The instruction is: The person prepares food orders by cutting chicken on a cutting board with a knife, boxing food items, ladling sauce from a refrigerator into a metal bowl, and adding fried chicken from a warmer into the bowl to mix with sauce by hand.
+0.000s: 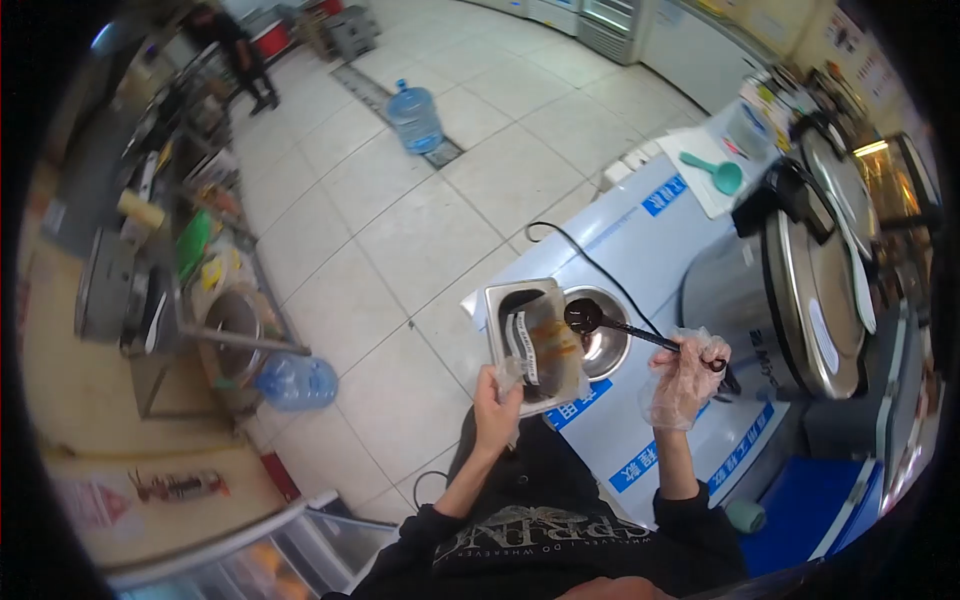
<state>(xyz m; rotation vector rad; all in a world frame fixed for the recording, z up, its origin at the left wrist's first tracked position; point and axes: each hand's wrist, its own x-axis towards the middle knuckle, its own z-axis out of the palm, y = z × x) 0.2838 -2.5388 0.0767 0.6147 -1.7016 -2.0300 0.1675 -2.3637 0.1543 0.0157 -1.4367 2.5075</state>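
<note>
My right hand, in a clear plastic glove, is closed around the handle of a black ladle. The ladle's round head holds dark liquid and hangs over a shiny steel bowl. My left hand pinches the lower edge of a translucent plastic bag with a black-and-white label and brownish smears. Beneath the bag is a rectangular metal container with something dark inside. I cannot tell whether my left fingers also grip the container's rim.
A large pressure cooker stands right of the bowl, and a black cable crosses the table. A green ladle lies farther back. Water jugs stand on the tiled floor. A person is far left.
</note>
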